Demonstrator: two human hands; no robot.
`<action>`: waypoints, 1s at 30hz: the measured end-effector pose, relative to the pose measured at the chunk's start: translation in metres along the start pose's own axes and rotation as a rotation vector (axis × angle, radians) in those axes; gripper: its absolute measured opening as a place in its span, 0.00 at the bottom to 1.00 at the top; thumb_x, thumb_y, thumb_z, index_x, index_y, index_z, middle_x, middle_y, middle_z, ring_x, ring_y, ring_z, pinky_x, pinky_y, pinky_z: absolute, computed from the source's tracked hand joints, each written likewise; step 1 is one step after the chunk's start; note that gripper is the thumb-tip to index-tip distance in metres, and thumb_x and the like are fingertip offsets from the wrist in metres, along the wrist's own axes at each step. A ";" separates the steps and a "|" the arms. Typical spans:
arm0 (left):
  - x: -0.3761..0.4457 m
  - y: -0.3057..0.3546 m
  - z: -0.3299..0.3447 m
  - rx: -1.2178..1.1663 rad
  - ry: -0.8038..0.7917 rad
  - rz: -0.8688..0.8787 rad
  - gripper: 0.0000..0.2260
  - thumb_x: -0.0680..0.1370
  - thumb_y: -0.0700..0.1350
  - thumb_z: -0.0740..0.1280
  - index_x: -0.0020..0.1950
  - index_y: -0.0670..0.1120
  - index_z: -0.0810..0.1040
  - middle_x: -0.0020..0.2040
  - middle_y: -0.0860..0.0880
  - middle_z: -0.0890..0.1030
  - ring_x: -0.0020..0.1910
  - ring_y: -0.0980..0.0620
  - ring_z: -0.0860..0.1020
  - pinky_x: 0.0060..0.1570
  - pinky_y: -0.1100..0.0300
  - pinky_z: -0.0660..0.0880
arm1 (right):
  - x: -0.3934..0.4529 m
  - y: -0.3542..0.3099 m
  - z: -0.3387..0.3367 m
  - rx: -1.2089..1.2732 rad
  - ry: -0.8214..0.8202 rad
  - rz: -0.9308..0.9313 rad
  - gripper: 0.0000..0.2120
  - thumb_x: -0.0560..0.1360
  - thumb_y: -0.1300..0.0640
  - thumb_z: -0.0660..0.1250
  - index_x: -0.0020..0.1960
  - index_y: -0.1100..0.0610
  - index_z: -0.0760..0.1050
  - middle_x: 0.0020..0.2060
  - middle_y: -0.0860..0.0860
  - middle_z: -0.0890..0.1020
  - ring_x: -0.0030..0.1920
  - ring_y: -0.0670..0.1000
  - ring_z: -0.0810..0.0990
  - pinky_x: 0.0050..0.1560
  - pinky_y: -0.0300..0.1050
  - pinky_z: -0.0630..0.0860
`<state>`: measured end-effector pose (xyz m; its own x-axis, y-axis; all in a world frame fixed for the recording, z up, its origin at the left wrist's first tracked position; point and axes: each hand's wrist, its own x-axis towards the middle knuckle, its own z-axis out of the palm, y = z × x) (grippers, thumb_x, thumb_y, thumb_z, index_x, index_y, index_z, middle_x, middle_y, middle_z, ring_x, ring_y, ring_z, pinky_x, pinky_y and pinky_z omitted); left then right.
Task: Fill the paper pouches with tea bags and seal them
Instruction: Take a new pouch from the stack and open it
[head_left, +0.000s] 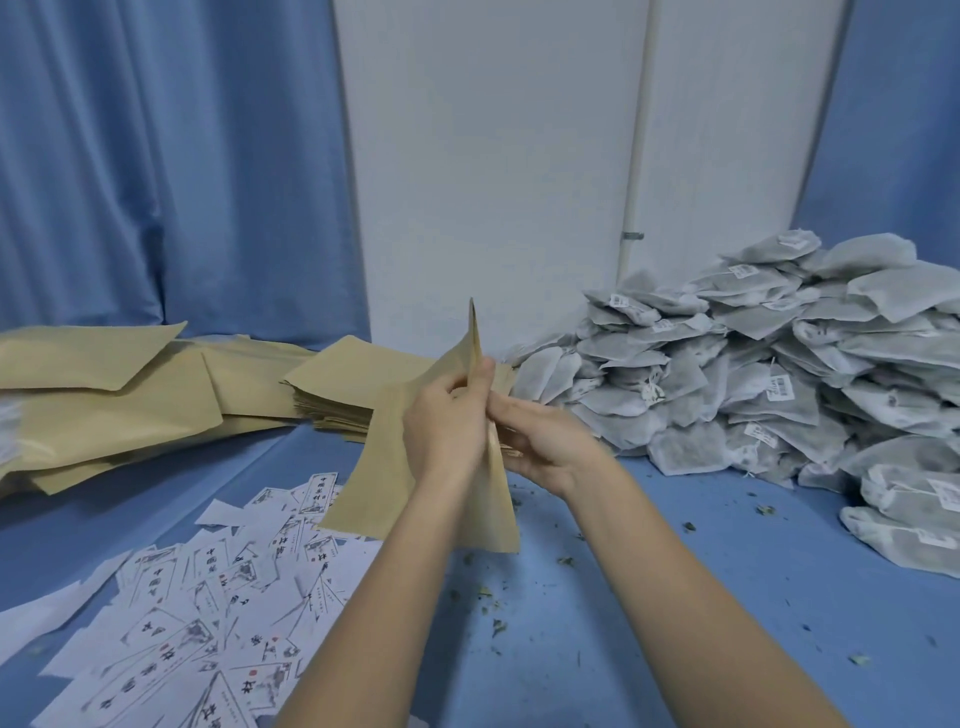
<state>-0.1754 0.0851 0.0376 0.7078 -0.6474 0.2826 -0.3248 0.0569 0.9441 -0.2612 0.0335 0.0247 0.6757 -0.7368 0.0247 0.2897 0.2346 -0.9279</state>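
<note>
A kraft-paper pouch (395, 467) is held upright above the blue bench (649, 571), roughly in the middle of the view, between the two hands. The left hand (447, 421) is wrapped round the pouch near its upper part, with the thumb pressed against the raised edge, so the fingers (480, 376) are clenched on the paper. The right hand (540, 441) is laid against the pouch's right side with its fingers reaching toward the mouth; whether they are pinching a wall of the pouch or only pressing on it cannot be told, since the contact is hidden behind the left hand. No tea bag is seen in either hand, and whether one is already inside cannot be told. The step in hand is judged to be the opening of the pouch mouth, ahead of filling. For the next move, the two walls would need to be parted and kept apart by the left hand while the right is freed to reach the heap of tea bags (779, 374) piled well to the right on the bench. A stack of empty pouches (343, 400) lies just behind the held pouch, with larger kraft sheets (104, 395) spread at far left. Printed paper labels (218, 597) are scattered at near left, and loose tea crumbs (493, 623) are strewn over the bench.
</note>
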 end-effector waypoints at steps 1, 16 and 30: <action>0.001 -0.001 -0.001 -0.040 -0.004 -0.022 0.14 0.75 0.59 0.65 0.38 0.51 0.82 0.33 0.53 0.79 0.42 0.48 0.79 0.46 0.50 0.77 | -0.001 0.001 -0.001 0.027 -0.016 0.010 0.08 0.77 0.56 0.64 0.49 0.61 0.78 0.29 0.48 0.82 0.30 0.44 0.80 0.33 0.38 0.77; -0.010 -0.016 0.022 0.420 -0.126 0.229 0.15 0.81 0.40 0.54 0.45 0.34 0.77 0.46 0.35 0.80 0.47 0.38 0.77 0.35 0.59 0.59 | -0.006 0.015 -0.013 -1.211 0.363 -0.597 0.11 0.77 0.61 0.60 0.38 0.61 0.75 0.29 0.55 0.77 0.32 0.53 0.71 0.34 0.41 0.61; -0.008 0.001 0.037 0.807 -0.279 0.354 0.10 0.77 0.36 0.56 0.50 0.37 0.76 0.47 0.39 0.79 0.49 0.39 0.77 0.38 0.56 0.67 | -0.010 0.008 -0.039 -1.414 0.494 -0.789 0.08 0.73 0.61 0.62 0.52 0.57 0.74 0.48 0.49 0.73 0.46 0.50 0.71 0.46 0.42 0.72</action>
<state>-0.2048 0.0622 0.0299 0.3405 -0.8591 0.3820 -0.9064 -0.1919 0.3764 -0.2918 0.0179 0.0030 0.3331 -0.5662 0.7539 -0.5449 -0.7682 -0.3361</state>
